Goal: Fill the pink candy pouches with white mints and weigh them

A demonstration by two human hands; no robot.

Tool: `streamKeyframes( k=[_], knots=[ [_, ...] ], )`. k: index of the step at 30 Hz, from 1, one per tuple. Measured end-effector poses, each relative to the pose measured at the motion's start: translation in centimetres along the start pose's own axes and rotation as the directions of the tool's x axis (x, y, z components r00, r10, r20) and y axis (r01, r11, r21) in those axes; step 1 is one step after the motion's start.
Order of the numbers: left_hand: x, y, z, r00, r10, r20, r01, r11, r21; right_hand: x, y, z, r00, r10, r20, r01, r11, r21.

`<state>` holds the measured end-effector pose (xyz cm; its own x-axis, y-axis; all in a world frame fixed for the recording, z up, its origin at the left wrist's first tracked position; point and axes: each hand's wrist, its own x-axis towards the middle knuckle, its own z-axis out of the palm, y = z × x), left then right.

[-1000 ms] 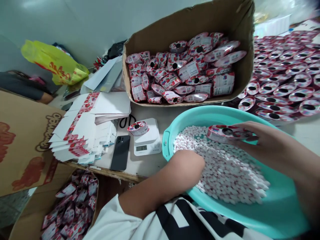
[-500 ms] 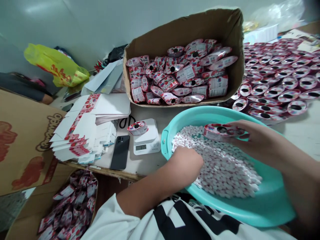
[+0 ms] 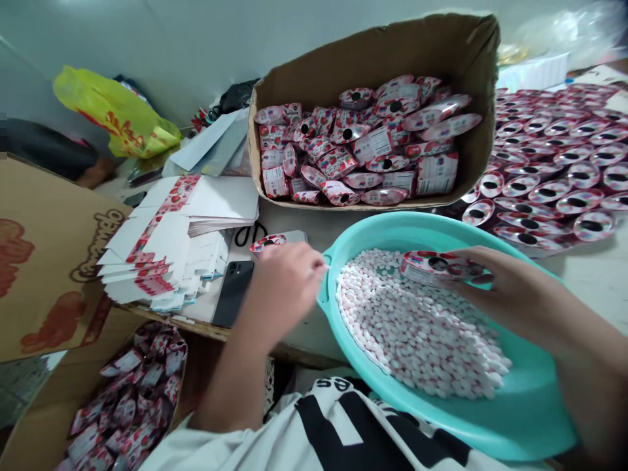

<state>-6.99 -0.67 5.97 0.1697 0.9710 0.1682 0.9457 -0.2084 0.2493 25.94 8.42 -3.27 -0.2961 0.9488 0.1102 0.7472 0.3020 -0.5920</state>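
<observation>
My right hand (image 3: 483,275) grips a small red-and-pink printed packet (image 3: 422,267) with a dark round hole on top, holding it over the teal basin (image 3: 530,418). Below it lies a heap of small white candies (image 3: 432,347) with pinkish tints. My left hand (image 3: 292,278) is out of the basin, in front of the small white scale (image 3: 297,237), its fingers drawn together; a pale spot shows at the fingertips, too blurred to name. Another packet (image 3: 267,244) sits on the scale, partly covered by that hand. The scale's display is hidden.
Behind the basin stands a cardboard box (image 3: 373,46) full of packets. Rows of upright packets (image 3: 554,170) cover the right side. At left are a black phone (image 3: 231,294), stacked white cards (image 3: 220,203), a yellow bag (image 3: 115,118) and a lower box of packets (image 3: 132,399).
My left hand has risen out of the candies and moved left toward the scale, covering its display. My right hand stays over the basin with its packet. The view has shifted slightly.
</observation>
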Motion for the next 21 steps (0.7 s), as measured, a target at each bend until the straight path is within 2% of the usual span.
streamKeyframes(
  k=[1,3,5,7,10,14,18,21],
  knots=[
    [-0.3,-1.8,-1.0,0.992,-0.099,-0.081,0.102,0.995,0.025,0.0,-0.3,-0.1,1.0,0.006,0.029,-0.006,1.0,0.006],
    [-0.5,-5.3,-2.2,0.955,-0.24,-0.171,0.252,0.966,0.053,0.0,-0.6,-0.2,0.998,0.015,0.069,-0.016,1.0,0.016],
    [-0.3,-8.0,-2.3,0.927,-0.322,-0.191,0.335,0.942,0.04,0.1,-0.8,-0.3,0.998,0.026,0.066,-0.027,1.0,0.013],
    [0.2,-9.6,-1.7,0.911,-0.362,-0.197,0.372,0.928,0.014,0.1,-1.1,-0.3,0.998,0.039,0.057,-0.04,0.999,0.018],
    [1.1,-10.1,-0.6,0.901,-0.388,-0.194,0.401,0.915,0.034,0.0,-1.6,-0.5,0.997,0.065,0.039,-0.066,0.998,0.018],
    [1.7,-9.6,0.3,0.909,-0.403,-0.109,0.414,0.905,0.101,0.0,-1.6,-0.5,0.996,0.083,0.027,-0.083,0.996,0.009],
    [1.9,-9.4,0.9,0.906,-0.421,-0.038,0.423,0.903,0.071,0.0,-1.0,-0.3,0.998,0.056,0.039,-0.057,0.998,0.024],
    [1.9,-9.6,1.1,0.907,-0.408,-0.1,0.411,0.912,0.009,0.0,-1.2,-0.3,0.999,0.031,0.03,-0.032,0.999,0.031]
  ],
)
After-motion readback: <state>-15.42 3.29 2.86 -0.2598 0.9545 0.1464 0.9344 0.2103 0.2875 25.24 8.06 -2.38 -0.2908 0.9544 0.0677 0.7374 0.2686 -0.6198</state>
